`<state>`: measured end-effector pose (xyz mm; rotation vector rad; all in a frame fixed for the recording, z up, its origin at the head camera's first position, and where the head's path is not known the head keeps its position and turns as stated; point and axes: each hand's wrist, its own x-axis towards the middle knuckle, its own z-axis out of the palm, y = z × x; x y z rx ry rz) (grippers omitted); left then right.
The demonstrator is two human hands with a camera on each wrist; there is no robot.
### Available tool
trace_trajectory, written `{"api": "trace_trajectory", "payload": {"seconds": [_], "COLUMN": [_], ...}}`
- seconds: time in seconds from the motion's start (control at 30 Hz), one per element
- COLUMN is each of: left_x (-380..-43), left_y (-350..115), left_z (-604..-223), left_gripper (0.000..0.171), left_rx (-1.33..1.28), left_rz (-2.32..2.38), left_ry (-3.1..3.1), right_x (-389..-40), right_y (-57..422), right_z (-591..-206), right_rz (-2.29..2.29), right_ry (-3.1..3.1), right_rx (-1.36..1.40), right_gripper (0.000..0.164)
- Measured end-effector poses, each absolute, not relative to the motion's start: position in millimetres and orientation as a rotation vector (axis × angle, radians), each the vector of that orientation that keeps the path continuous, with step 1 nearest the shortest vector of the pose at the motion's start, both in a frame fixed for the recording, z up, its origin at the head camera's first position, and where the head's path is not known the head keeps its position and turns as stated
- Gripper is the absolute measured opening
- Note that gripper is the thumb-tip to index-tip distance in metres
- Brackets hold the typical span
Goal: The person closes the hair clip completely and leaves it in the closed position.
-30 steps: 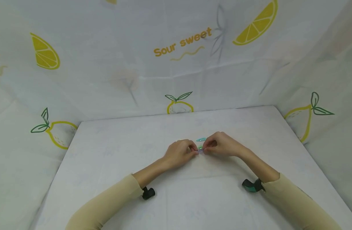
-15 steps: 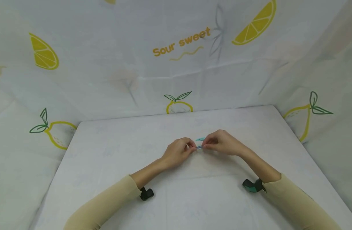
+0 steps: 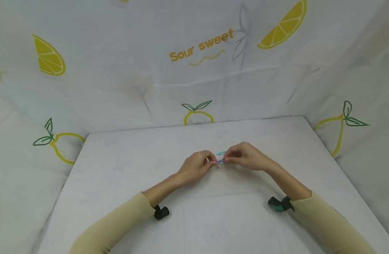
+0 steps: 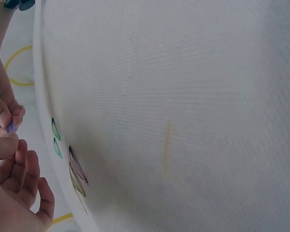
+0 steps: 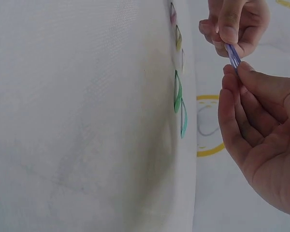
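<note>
Between my two hands is a purple snap hair clip [image 5: 233, 55], held just over the table. My left hand [image 3: 196, 165] pinches one end of it with thumb and fingertips. At the other end, the thumb and fingers of my right hand [image 3: 249, 157] pinch it too. Behind the hands in the head view, a teal hair clip [image 3: 221, 153] lies partly covered by my right fingers. In the right wrist view this teal clip [image 5: 184, 118] lies beside a green hair clip [image 5: 177, 94].
More hair clips lie on the white-covered table [image 3: 124, 183], among them a yellow one [image 4: 76, 186] and a mauve one [image 4: 78, 166]. A white curtain [image 3: 134, 95] printed with lemons rises behind the table and at both sides. Dark wrist cameras hang below both sleeves.
Both hands have shifted slightly up in the head view, carrying the purple hair clip with them. The green clip seen between the fingers a second ago is now hidden there.
</note>
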<state>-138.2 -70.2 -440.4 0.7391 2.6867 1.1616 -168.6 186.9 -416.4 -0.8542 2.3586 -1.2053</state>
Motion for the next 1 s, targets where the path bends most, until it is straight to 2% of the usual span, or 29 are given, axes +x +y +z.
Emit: {"api": "trace_trajectory", "payload": {"seconds": [1.0], "left_x": [-140.9], "left_y": [-71.6], "left_z": [-441.9], "left_gripper": [0.005], "left_rx": [0.833], "left_rz": [1.119], "left_ry": [2.767], "right_x": [-172.1], "right_y": [192.9], "right_z": [-422.4], "right_rz": [-1.312], "right_ry": [2.191], "right_rx": [-0.784], "right_gripper": [0.011]}}
